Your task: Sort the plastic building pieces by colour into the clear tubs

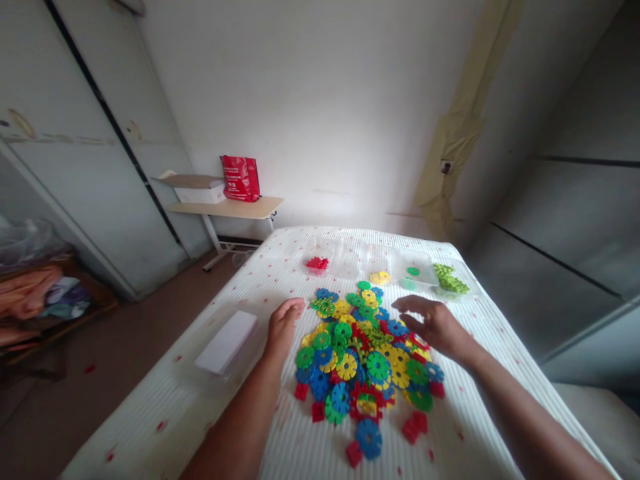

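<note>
A loose heap of notched plastic discs [377, 365] in blue, green and yellow covers the middle of the table, mixed with red pieces and light-green toothed pieces. At the heap's left edge is my left hand [284, 323], its fingers partly bent, with nothing visible in it. My right hand [434, 323] hovers at the right side of the heap, thumb and fingers apart and no piece seen between them. Behind the heap, a clear container holds red pieces [317, 265]. Yellow discs [380, 277], a green disc [413, 271] and light-green pieces [450, 279] sit in other clear containers.
To the left, a white rectangular block [227, 342] lies in a clear tray on the patterned tablecloth [240, 280]. A small side table [240, 208] by the wall carries a white box [200, 193] and a red bag [241, 179]. Cabinets flank both sides.
</note>
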`<action>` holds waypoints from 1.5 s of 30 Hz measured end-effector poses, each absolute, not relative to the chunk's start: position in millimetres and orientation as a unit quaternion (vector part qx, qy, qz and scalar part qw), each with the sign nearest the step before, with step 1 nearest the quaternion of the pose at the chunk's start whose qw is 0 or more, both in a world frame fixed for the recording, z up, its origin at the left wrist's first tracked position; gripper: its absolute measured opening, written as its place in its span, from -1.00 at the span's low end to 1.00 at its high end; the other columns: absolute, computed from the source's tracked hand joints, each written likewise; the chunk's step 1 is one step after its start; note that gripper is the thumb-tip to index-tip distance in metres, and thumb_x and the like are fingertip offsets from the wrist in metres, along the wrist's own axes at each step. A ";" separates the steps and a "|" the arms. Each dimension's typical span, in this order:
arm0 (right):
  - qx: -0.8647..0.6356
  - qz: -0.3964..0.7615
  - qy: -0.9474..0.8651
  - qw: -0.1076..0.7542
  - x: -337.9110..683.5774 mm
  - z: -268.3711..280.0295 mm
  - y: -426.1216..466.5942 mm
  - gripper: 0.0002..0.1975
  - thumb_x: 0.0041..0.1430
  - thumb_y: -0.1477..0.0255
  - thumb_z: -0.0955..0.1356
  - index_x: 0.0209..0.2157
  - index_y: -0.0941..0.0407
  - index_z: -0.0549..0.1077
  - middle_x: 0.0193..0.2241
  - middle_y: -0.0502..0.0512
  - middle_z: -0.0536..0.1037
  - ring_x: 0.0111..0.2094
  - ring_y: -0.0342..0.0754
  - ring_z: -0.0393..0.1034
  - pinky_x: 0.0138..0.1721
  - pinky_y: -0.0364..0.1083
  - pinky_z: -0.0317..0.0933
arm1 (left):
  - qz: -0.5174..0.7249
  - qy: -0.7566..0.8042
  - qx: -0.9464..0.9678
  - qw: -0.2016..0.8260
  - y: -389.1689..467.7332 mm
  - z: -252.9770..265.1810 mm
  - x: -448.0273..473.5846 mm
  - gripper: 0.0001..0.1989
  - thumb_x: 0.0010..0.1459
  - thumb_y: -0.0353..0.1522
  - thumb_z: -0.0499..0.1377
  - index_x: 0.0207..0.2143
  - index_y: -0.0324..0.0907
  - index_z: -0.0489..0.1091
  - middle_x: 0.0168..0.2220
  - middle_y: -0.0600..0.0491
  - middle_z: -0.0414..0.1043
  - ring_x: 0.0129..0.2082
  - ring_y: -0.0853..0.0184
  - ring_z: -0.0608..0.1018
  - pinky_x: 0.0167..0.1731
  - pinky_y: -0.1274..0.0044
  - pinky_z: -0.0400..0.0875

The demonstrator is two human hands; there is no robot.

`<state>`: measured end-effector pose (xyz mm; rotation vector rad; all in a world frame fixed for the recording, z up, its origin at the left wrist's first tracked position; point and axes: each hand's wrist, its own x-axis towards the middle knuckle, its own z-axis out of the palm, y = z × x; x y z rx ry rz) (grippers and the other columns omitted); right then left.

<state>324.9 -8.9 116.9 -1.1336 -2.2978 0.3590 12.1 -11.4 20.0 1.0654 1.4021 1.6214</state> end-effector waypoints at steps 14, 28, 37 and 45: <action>-0.399 0.107 -0.908 0.071 246.3 107.8 -40.5 -0.84 0.11 0.36 0.27 -0.31 0.10 0.44 -0.34 0.09 0.47 -0.32 -0.09 0.35 -0.33 -0.17 0.13 | 0.638 0.534 0.417 0.367 -11.4 20.4 10.9 -0.63 -0.10 -0.15 0.16 -0.34 -0.27 0.44 -0.36 -0.07 0.51 -0.32 0.25 0.52 -0.25 0.45 0.39; -0.492 0.094 -0.861 0.090 235.3 82.0 -42.1 -0.91 -0.01 0.45 0.29 -0.38 0.09 0.37 -0.33 0.06 0.46 -0.34 -0.11 0.32 -0.41 -0.19 0.03 | 0.634 0.534 0.415 0.374 -13.8 24.7 12.6 -0.65 -0.10 -0.17 0.16 -0.35 -0.27 0.44 -0.37 -0.07 0.51 -0.32 0.26 0.52 -0.24 0.45 0.38; -0.489 0.253 -0.793 0.259 255.6 97.5 -27.3 -0.86 -0.07 0.47 0.29 -0.39 0.11 0.42 -0.57 -0.07 0.36 -0.53 -0.19 0.21 -0.50 -0.21 0.06 | 0.633 0.540 0.415 0.369 -13.9 24.3 11.8 -0.65 -0.10 -0.16 0.16 -0.36 -0.26 0.44 -0.35 -0.07 0.52 -0.31 0.25 0.53 -0.24 0.45 0.39; -0.505 0.104 -0.778 0.359 292.5 104.5 -13.8 -0.86 -0.02 0.44 0.26 -0.38 0.11 0.41 -0.52 0.00 0.42 -0.52 -0.15 0.27 -0.48 -0.18 0.12 | 0.630 0.542 0.420 0.365 -14.4 25.0 12.6 -0.66 -0.10 -0.17 0.16 -0.36 -0.26 0.44 -0.35 -0.07 0.52 -0.30 0.24 0.52 -0.24 0.45 0.39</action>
